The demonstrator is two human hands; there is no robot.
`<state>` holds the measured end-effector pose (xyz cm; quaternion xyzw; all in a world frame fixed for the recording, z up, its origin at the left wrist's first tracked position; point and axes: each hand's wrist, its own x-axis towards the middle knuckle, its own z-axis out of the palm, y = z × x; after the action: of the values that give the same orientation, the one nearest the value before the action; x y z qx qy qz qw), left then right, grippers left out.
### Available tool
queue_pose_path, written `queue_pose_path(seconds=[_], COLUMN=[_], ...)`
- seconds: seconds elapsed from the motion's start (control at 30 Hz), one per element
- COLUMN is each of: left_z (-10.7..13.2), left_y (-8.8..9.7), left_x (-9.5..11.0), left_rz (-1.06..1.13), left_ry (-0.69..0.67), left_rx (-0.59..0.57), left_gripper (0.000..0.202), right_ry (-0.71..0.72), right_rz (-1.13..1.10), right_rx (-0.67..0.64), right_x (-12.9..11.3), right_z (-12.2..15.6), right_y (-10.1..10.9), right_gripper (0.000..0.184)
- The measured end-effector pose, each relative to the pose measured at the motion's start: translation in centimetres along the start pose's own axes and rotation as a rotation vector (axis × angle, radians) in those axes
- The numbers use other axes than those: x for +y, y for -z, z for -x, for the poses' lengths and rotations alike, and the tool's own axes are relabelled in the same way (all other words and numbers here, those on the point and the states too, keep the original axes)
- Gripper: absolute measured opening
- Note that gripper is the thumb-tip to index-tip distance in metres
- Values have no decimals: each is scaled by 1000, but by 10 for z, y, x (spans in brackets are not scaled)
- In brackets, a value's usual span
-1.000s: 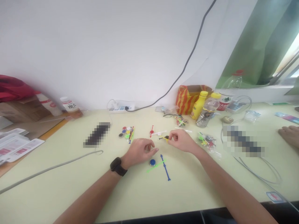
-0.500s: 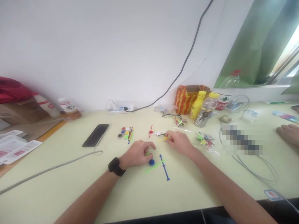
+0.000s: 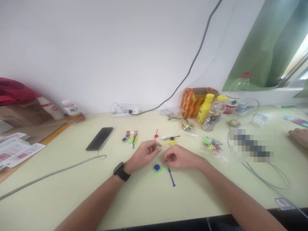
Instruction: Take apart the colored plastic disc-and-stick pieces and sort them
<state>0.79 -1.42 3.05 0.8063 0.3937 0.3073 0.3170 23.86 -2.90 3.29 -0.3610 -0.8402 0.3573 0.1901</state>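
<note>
Black watch [image 3: 122,172] — squarish face, dark strap — at the wrist of the left hand [image 3: 143,155]; both forearms [image 3: 231,186] bare.

Light's bright w/ glare at window [image 3: 298,55] (upper R), pic hazy, edges stretched, patch [image 3: 251,146] pixelated.

Prob. office-type rm: long desk [image 3: 168,205], pwr strip [image 3: 125,112], phone [image 3: 99,138], curtained window [image 3: 298,61].

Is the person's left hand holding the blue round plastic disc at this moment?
No, the blue round plastic disc lies on the pale yellow-green table, with the left hand apart from it.
</note>
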Motion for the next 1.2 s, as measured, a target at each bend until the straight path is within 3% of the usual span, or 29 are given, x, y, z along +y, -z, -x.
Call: queue_pose_path(seconds=[0.1,0.37,0.57,0.73,0.93,1.07,1.2], left_z=[-2,-5,-7,-9,-8,-7,-8], left_y=[-2,-8,-11,-11,-9,-7,-7], left_x=[-1,-7,-14,-15,-9,-10,-14], left_rz=[81,248,375,488,559,713,852], left_ry=[11,-15,-7,95,187,202,170], left_rx=[31,139,243,254,277,233,164], left_gripper=[25,19,17,25,36,46,42], right_ry=[10,48,111,73,-34,-85,-120], right_rz=[-62,-96,-196,-293,-533,-586,-660], right_rx=[-81,-61,19,109,116,203,247], right_x=[-3,-7,-11,-13,-8,-5,-7], right_z=[0,-3,-5,-6,-6,-8,-8], right_y=[-5,-22,-14,-3,-2,-2,0], right_gripper=[12,13,10,4,11,11,20])
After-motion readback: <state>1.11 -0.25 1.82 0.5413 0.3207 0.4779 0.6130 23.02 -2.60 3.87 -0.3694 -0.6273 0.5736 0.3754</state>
